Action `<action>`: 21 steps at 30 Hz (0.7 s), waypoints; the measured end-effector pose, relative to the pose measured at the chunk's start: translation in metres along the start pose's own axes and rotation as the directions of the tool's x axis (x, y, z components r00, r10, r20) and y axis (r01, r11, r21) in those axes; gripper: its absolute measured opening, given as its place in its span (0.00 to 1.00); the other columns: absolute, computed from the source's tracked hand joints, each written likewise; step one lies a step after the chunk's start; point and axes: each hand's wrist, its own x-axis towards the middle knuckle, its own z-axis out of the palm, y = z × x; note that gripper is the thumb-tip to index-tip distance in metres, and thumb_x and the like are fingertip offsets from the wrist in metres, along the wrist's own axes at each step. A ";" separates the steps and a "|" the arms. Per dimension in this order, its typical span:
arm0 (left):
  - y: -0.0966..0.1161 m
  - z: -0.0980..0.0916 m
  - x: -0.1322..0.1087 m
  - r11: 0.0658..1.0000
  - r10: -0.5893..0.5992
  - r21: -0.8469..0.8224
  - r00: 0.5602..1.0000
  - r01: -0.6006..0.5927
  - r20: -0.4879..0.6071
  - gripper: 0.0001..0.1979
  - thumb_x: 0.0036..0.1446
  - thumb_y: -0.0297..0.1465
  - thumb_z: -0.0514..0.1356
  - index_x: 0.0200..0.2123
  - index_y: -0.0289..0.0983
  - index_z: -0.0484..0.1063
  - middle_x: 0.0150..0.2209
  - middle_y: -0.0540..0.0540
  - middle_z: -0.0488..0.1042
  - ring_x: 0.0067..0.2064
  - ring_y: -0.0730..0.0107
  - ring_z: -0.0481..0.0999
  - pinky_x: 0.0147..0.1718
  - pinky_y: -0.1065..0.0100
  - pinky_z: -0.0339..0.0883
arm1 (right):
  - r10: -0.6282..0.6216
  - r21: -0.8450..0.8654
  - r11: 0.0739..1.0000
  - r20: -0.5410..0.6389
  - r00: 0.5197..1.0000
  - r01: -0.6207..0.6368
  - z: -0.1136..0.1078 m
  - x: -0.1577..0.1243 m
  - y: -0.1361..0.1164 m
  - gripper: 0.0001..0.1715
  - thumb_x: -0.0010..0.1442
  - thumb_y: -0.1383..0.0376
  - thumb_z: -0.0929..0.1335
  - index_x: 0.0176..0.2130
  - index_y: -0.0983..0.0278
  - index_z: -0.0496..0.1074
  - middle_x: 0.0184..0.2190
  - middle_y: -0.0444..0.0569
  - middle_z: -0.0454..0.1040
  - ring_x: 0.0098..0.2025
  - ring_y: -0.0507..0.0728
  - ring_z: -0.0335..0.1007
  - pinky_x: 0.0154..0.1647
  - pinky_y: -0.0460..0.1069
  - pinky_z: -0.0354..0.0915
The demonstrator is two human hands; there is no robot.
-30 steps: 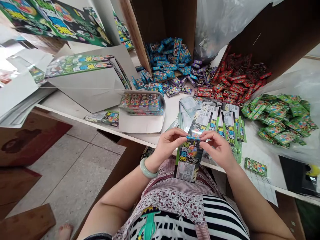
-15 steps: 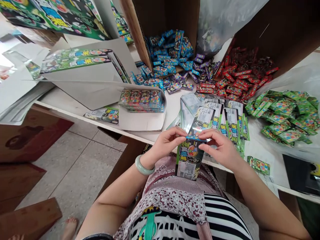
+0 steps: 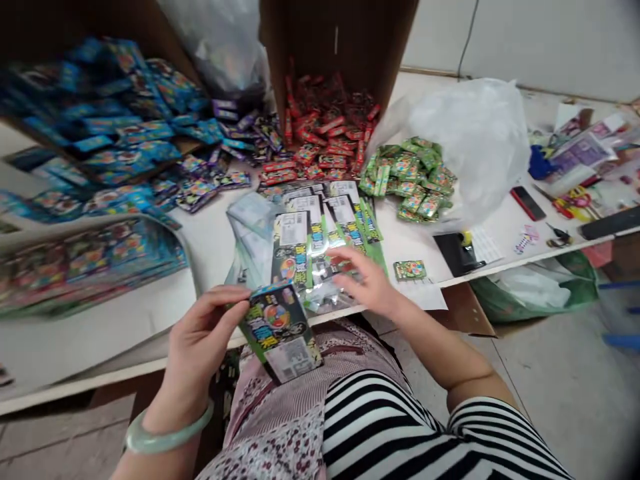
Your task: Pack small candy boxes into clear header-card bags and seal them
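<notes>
My left hand, with a pale green bangle at the wrist, pinches the top left corner of a black and green printed packet, which hangs tilted over the table's front edge. My right hand is off the packet, its fingers apart and empty, above the lower ends of several flat printed bags on the table. Red packs, green packs, purple packs and blue packs lie in heaps behind. A single green pack lies right of my right hand.
An open printed carton holding rows of packs is at the left. Cardboard walls stand behind the red heap. A clear plastic bag, a red and black device and scissors are on the right.
The view has swung right. My right hand has let go of the packet and moved right, its fingers now spread. My left hand still holds the packet, now more tilted.
</notes>
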 end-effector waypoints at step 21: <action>-0.008 0.023 0.008 0.996 0.002 0.086 0.999 0.002 -0.052 0.06 0.51 0.34 0.72 0.33 0.46 0.79 0.34 0.54 0.80 0.38 0.67 0.78 0.32 0.66 0.73 | 0.417 -0.414 0.739 -0.338 0.844 -0.531 -0.148 -0.042 0.114 0.06 0.58 0.64 0.69 0.32 0.64 0.75 0.36 0.50 0.75 0.37 0.56 0.70 0.45 0.52 0.65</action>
